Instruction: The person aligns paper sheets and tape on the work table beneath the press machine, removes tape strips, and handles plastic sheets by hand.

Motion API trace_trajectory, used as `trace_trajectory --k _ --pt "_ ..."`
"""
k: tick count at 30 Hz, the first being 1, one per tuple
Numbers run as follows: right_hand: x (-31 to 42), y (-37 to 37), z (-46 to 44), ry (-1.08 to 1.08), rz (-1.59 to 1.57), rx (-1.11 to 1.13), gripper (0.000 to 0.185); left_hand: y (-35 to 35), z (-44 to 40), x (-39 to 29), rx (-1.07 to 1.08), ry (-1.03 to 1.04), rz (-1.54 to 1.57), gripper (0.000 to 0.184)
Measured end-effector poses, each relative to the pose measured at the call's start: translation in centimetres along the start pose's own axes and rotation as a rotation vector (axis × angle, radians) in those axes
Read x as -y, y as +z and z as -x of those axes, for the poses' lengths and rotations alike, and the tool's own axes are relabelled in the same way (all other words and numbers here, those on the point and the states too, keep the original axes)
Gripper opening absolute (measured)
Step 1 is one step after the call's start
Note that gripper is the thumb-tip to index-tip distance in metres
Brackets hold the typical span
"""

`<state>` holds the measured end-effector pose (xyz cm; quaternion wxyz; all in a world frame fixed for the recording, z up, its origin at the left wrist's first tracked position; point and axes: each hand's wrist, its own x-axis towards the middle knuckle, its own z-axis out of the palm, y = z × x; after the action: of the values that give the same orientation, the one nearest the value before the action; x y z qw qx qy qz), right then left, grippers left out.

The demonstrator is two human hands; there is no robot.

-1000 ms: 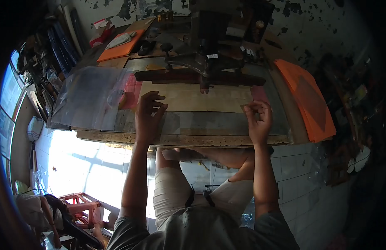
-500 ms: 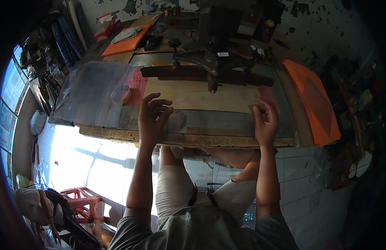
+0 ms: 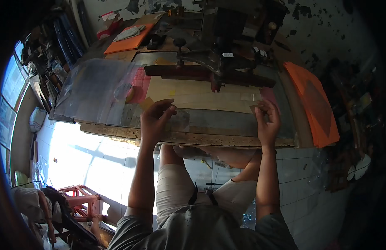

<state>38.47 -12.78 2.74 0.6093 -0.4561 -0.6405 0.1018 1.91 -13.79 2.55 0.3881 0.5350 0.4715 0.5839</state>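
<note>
A long pale yellow sheet lies across the worktable, with pink patches at its left and right ends. My left hand is closed near the sheet's lower left corner; a small yellowish piece shows behind its fingers. At the lower right corner my right hand pinches a small brownish piece. Beyond both hands, a dark clamp-like bar on a metal frame spans the sheet. Transparent plastic sheets lie left of my left hand.
Orange sheets lie along the table's right side. Another orange stack with a cloth on it is at the back left. The worn wooden table edge runs before my legs. Another person is at the lower left.
My left hand's fingers have closed, and the yellowish piece now shows behind them. My right hand keeps its pinch. The view has shifted, so the table and bar sit farther right in the picture.
</note>
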Motion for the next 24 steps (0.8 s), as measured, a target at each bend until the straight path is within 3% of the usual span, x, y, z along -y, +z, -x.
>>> trace_trajectory --k 6,8,11,15,19,24 --pt "4.6 1.6 2.5 0.106 -0.147 -0.144 0.033 2.7 2.5 -2.5 -0.082 0.147 -0.023 0.012" --pt "7.3 2.1 4.5 0.038 -0.063 -0.129 0.031 4.4 4.6 -3.9 -0.082 0.181 -0.021 0.01" --pt "12.4 3.2 5.8 -0.111 0.04 -0.09 0.028 7.3 7.3 -6.1 -0.025 0.205 0.01 0.015" --pt "16.1 4.8 5.7 -0.273 0.067 0.0 0.029 9.3 9.3 -6.7 0.039 0.117 0.275 0.015" --pt "17.5 5.3 6.0 -0.27 0.098 0.073 0.031 9.1 9.9 -6.2 0.01 0.115 0.357 0.015" --pt "18.6 5.0 7.0 -0.274 0.098 0.273 0.056 8.4 10.8 -7.6 -0.011 0.044 0.629 0.031"
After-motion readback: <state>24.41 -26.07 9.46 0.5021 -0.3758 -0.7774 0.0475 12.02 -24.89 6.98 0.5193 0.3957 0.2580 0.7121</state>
